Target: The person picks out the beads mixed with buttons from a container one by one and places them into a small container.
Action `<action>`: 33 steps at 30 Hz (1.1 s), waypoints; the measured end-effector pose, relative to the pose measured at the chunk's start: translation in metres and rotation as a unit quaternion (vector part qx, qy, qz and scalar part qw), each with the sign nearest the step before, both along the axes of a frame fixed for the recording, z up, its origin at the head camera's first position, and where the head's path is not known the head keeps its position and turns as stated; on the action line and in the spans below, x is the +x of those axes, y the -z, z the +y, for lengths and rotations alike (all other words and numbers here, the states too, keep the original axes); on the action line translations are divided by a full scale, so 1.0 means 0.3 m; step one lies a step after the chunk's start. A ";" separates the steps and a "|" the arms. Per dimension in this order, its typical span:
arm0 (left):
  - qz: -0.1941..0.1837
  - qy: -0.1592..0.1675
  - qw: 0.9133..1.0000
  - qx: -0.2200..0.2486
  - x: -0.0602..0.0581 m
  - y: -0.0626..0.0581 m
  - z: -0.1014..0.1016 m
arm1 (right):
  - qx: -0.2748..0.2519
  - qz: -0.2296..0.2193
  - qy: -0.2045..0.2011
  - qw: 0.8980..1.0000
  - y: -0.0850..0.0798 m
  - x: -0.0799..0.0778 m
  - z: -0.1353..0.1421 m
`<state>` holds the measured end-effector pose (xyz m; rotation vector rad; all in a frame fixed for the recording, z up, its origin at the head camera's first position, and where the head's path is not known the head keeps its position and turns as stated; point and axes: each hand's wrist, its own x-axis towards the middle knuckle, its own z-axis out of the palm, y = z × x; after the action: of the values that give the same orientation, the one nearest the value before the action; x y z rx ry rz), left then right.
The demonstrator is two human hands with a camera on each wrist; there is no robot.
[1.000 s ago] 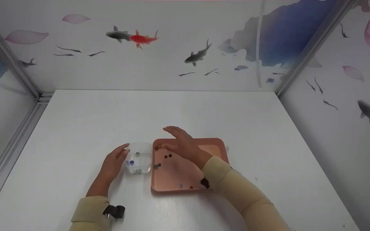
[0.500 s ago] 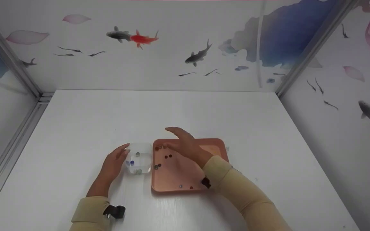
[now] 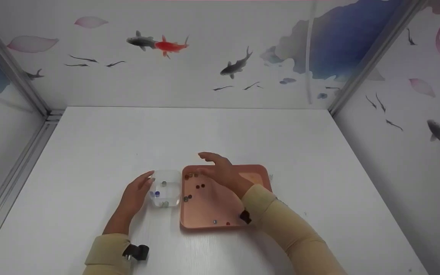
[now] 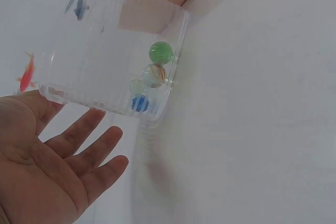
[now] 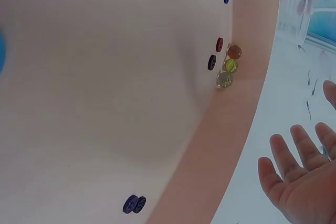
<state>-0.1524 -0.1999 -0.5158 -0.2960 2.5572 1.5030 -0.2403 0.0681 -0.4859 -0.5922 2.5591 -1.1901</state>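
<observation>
My left hand (image 3: pixel 135 193) is at the left side of a clear plastic box (image 3: pixel 165 189), its fingertips right at the wall. In the left wrist view, that hand's fingers spread loosely beside the box, which holds several glass marbles, among them a green marble (image 4: pixel 160 53) and a blue marble (image 4: pixel 139 103). My right hand (image 3: pixel 224 173) hovers over the far side of a pink tray (image 3: pixel 204 223), fingers extended, holding nothing. In the right wrist view, an orange marble (image 5: pixel 234 52) and others lie along the tray's side near a red button (image 5: pixel 219 44) and a black button (image 5: pixel 212 62).
Two dark buttons (image 5: pixel 134 204) lie together on the tray, away from the marbles. Near the tray's front edge are a pale marble (image 3: pixel 215 221) and a small red piece (image 3: pixel 228 223). The white table (image 3: pixel 128 133) is bounded by printed walls (image 3: pixel 204 88).
My right hand has drawn slightly right and toward me, uncovering more of the marbles in the tray's far left corner. The left hand and the box have stayed in place.
</observation>
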 end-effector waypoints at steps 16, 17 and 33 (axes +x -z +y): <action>0.014 0.007 1.000 0.006 0.000 0.008 -0.009 | -0.040 -0.047 -0.003 0.998 0.034 -0.012 0.007; 0.014 0.007 1.000 0.007 0.000 0.008 -0.009 | -0.038 -0.050 -0.001 0.998 0.035 -0.013 0.005; 0.013 0.005 1.000 0.009 -0.001 0.014 -0.008 | -0.004 -0.032 -0.002 0.999 0.045 -0.015 -0.013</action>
<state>-0.1527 -0.2025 -0.5199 -0.2627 2.5583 1.5362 -0.2447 0.0641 -0.4994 -0.5510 2.5003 -1.1981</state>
